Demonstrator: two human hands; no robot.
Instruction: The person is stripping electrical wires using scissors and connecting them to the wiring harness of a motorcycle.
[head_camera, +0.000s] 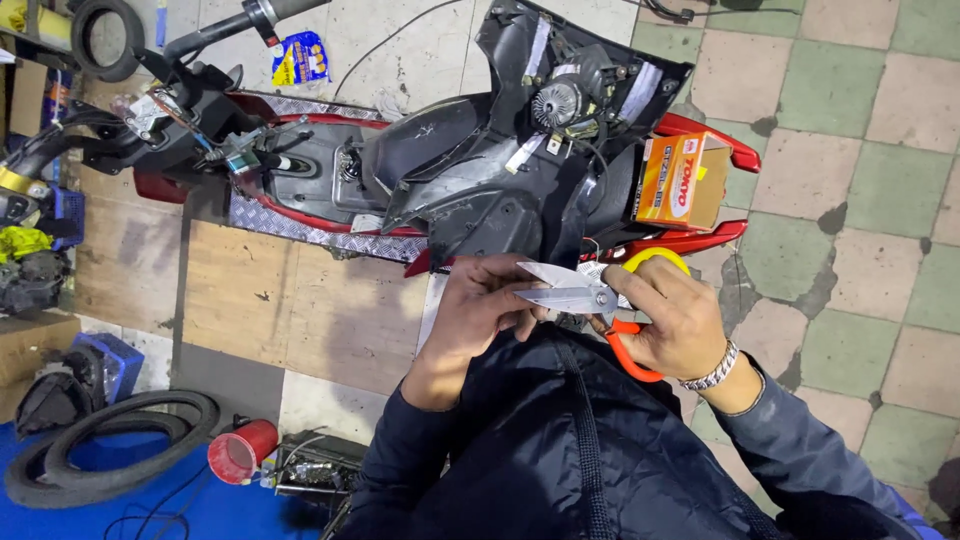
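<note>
My right hand grips a pair of scissors with one yellow and one orange handle loop; the metal blades are apart and point left. My left hand is curled at the blade tips, pinching something small that I cannot make out. Both hands are close to my dark jacket, just in front of a stripped red and black scooter lying across the floor. An orange cardboard box rests on the scooter's right end, just above my right hand.
A red cup and black tyres lie at the lower left on a blue mat. Wooden boards sit under the scooter. Parts and crates crowd the left edge. Checked green and pink tiles cover the floor to the right.
</note>
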